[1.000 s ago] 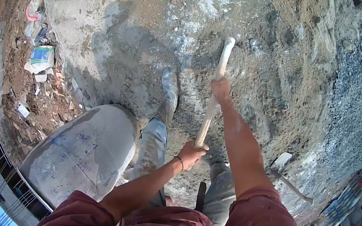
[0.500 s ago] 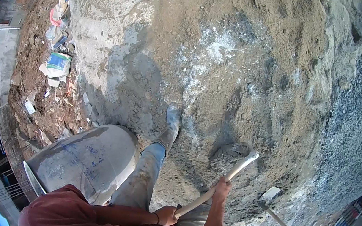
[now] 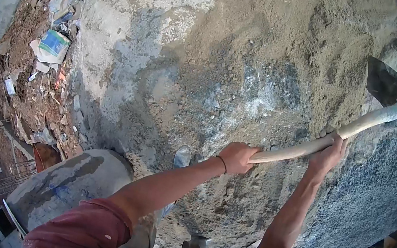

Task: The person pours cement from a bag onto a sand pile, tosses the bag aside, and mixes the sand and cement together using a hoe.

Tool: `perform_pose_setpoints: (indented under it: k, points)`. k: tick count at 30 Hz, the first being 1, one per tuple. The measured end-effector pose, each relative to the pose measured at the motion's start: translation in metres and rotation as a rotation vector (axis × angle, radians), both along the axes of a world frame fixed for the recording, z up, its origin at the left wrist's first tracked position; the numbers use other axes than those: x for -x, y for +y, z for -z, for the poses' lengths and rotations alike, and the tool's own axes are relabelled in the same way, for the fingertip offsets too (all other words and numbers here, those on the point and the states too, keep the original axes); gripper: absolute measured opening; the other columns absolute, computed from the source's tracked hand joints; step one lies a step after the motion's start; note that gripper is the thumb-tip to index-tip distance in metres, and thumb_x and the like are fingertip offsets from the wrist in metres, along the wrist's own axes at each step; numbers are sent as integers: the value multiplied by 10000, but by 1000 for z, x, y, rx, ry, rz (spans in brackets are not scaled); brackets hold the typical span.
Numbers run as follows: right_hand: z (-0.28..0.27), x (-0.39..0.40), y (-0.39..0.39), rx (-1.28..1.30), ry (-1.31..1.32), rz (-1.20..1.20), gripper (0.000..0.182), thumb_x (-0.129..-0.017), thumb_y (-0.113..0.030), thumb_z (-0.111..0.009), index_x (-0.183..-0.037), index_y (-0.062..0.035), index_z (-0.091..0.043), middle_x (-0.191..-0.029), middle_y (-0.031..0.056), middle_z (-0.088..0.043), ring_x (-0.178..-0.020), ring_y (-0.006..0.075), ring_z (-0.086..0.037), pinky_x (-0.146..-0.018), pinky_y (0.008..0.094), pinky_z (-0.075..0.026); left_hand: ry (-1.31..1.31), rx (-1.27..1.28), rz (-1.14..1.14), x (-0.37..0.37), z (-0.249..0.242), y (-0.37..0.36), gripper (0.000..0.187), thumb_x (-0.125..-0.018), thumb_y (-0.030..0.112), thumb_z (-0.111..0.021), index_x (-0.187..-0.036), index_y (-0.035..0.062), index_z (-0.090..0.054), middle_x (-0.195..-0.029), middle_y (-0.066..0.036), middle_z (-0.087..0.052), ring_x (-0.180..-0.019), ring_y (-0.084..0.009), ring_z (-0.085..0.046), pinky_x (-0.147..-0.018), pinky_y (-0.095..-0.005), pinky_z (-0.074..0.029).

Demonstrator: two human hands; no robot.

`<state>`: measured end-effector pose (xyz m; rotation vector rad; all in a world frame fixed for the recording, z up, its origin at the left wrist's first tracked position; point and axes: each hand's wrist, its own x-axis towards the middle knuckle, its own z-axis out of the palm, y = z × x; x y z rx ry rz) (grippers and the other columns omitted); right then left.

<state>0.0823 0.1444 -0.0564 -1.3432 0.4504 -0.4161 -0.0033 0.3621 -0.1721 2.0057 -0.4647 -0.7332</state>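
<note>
Both hands clamped on hoe handle [image 3: 317, 146]: left hand [image 3: 237, 157] at butt, right hand [image 3: 329, 152] nearer blade [image 3: 383, 81], axis up-right over sand pile [image 3: 270, 48].

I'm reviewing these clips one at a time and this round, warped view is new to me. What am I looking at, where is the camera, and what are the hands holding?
The camera sits on a person's head and looks down, so its wide lens bends the edges. Both bare arms reach forward. The left hand grips the end of a pale wooden handle; the right hand grips it further along. The dark blade is raised over a mound of sand and grey mix, with gravel to the right. A grey drum stands lower left, with littered bags beyond. A boot shows below.
</note>
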Motion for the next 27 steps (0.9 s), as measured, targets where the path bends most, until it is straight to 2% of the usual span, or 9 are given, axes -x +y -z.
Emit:
perform_pose_setpoints:
  k: [1, 4, 8, 10, 13, 17, 20, 24, 27]
  points:
    - [5, -55, 14, 162, 1, -52, 185, -1043, -127, -442, -1190, -16, -427, -895, 108, -577, -723, 180, -597, -617, 332, -553, -103, -14, -50, -57, 0, 5, 483, -766, 130, -747, -1242, 94, -669, -865, -158, -733, -753, -343, -717, -729, -462, -578]
    - [46, -207, 77, 209, -82, -135, 311, -1076, -179, -481, -1238, 42, -335, -960, 185, -588, -755, 228, -663, -599, 340, -595, -183, 0, -244, -209, 10, 37, 378, -812, 107, -699, -1187, 72, -680, -931, -179, -735, -841, -349, -724, -769, -461, -576]
    - [153, -337, 172, 271, 140, -275, 352, -1052, -168, -540, -1241, 64, -354, -847, 154, -598, -616, 235, -645, -534, 373, -571, -117, -64, -361, -310, 37, 97, 365, -798, 174, -738, -1140, 57, -695, -1076, -185, -741, -988, -369, -722, -863, -453, -576]
    - [214, -338, 205, 359, 386, -391, 362, -1018, -168, -582, -1214, 67, -389, -835, 158, -607, -596, 236, -639, -514, 382, -548, 230, -184, -467, -308, 87, 111, 386, -787, 212, -765, -1123, 37, -686, -1012, -196, -744, -947, -367, -727, -820, -439, -572]
    - [278, -263, 217, 487, 556, -419, 355, -966, -137, -587, -1207, 38, -393, -846, 165, -610, -558, 238, -624, -451, 381, -528, 323, -162, -512, -216, 119, 115, 425, -805, 161, -718, -1204, 24, -669, -1077, -232, -731, -1022, -388, -716, -881, -452, -565]
    - [244, -125, 170, 603, 922, -689, 446, -966, -143, -581, -1277, 34, -314, -843, 171, -572, -583, 247, -628, -446, 397, -582, 648, -53, -619, -67, 87, 37, 366, -838, 159, -692, -1168, 18, -622, -993, -221, -727, -941, -391, -721, -845, -489, -564]
    - [231, -68, 167, 462, 1077, -739, 463, -958, -139, -596, -1255, 86, -321, -841, 179, -569, -578, 281, -622, -453, 441, -592, 719, -122, -622, -13, 42, 44, 355, -854, 170, -692, -1151, -4, -606, -955, -232, -721, -896, -395, -724, -810, -493, -569]
    - [209, -81, 201, 420, 1266, -830, 394, -971, -199, -592, -1166, 113, -453, -844, 191, -574, -604, 309, -643, -500, 494, -626, 724, -199, -475, -2, 28, 97, 379, -840, 159, -716, -1156, -15, -598, -1009, -249, -717, -951, -407, -716, -831, -510, -565]
    - [262, -131, 196, 326, 1148, -631, 309, -971, -204, -570, -1105, 73, -538, -852, 205, -596, -657, 342, -690, -518, 507, -626, 653, -217, -486, -27, 26, 93, 348, -853, 163, -702, -1125, -28, -600, -987, -252, -707, -944, -405, -708, -825, -510, -554]
